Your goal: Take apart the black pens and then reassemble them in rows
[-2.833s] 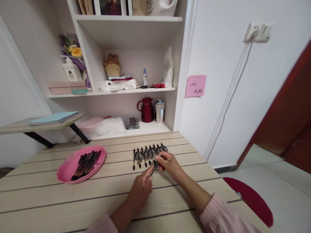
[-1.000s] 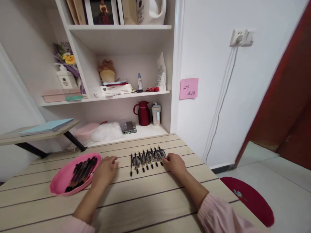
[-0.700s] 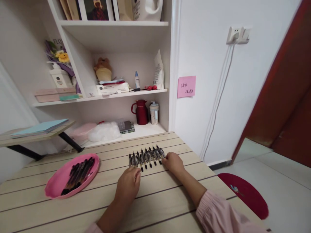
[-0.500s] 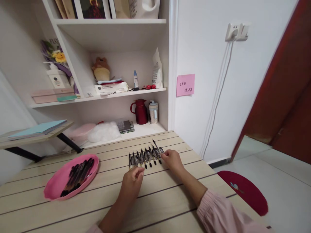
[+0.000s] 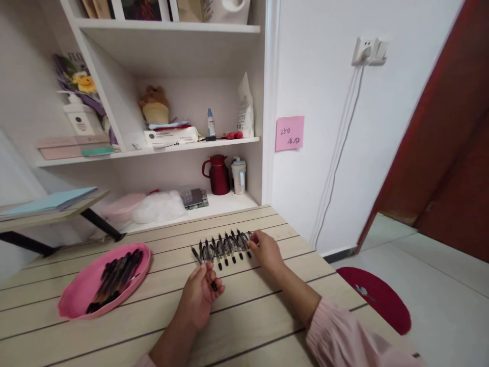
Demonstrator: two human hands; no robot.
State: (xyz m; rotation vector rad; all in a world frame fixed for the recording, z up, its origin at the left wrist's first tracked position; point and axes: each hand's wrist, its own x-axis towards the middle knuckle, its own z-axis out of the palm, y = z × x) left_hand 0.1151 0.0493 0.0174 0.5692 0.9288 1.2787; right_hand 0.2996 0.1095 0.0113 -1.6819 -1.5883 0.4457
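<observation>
Several black pens (image 5: pixel 225 243) lie side by side in a row on the wooden table (image 5: pixel 114 336). My left hand (image 5: pixel 198 298) is closed on one black pen (image 5: pixel 204 267), lifted at the row's left end and pointing up-left. My right hand (image 5: pixel 265 250) rests at the row's right end, fingers curled on the last pen there. A pink oval tray (image 5: pixel 82 293) at the left holds several more black pens (image 5: pixel 114 272).
A white shelf unit behind the table holds a red jug (image 5: pixel 217 175), a white cup (image 5: pixel 239 176), a plastic bag (image 5: pixel 158 206) and boxes. A small side table (image 5: pixel 46 204) with a blue folder stands at left. A red mat (image 5: pixel 376 298) lies on the floor at right.
My left hand went from the pink tray to the row's left end and picked up a pen. My right hand stayed at the right end, briefly tipping up the last pen.
</observation>
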